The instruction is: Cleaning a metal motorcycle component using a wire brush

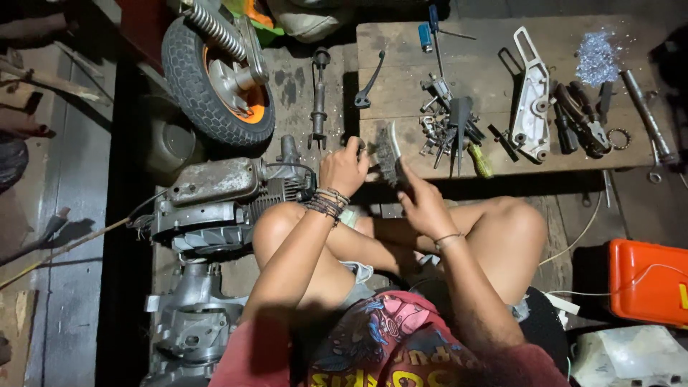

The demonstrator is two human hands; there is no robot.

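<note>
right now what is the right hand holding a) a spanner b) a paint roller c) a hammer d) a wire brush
d: the right hand grips the handle of a wire brush, its bristles toward the small part pinched in the left hand at the edge of the wooden bench.

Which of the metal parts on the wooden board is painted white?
The large white cast bracket with round holes, lying right of the dark tool pile; every other part is dark or bare metal.
</note>
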